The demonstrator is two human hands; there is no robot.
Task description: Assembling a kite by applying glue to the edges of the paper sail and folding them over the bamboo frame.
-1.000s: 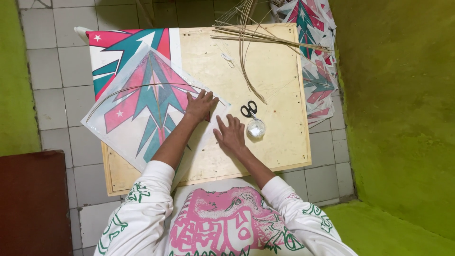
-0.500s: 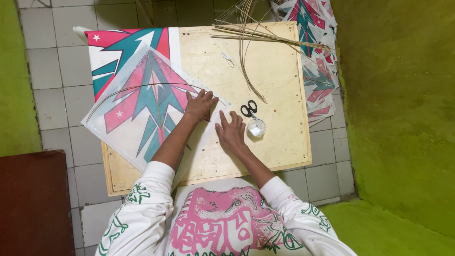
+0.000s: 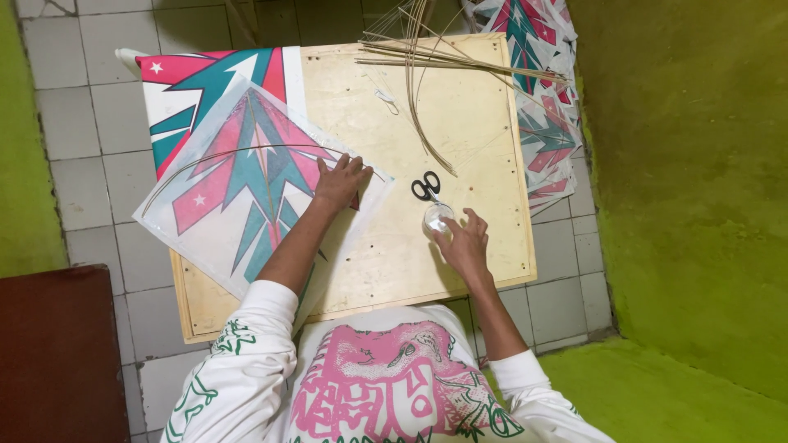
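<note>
A kite sheet (image 3: 238, 184) of thin paper, printed in pink, teal and white, lies on the left of a plywood board (image 3: 460, 123). A thin bent stick (image 3: 246, 152) arches across it. My left hand (image 3: 341, 182) presses flat on the sheet's right corner, fingers spread, next to the stick's end. My right hand (image 3: 464, 242) reaches to a small clear round container (image 3: 437, 220) near the board's right side, fingertips on it. Black scissors (image 3: 426, 187) lie just above the container.
A bundle of thin bamboo sticks (image 3: 443, 61) lies at the board's far edge. A stack of printed kite sheets (image 3: 542, 123) hangs off the right side. Another printed sheet (image 3: 197, 78) lies under the first. Green walls on both sides; a dark brown surface (image 3: 53, 353) lower left.
My right hand has moved right from the sheet's corner to the small clear container. My left hand stays pressed on the sheet.
</note>
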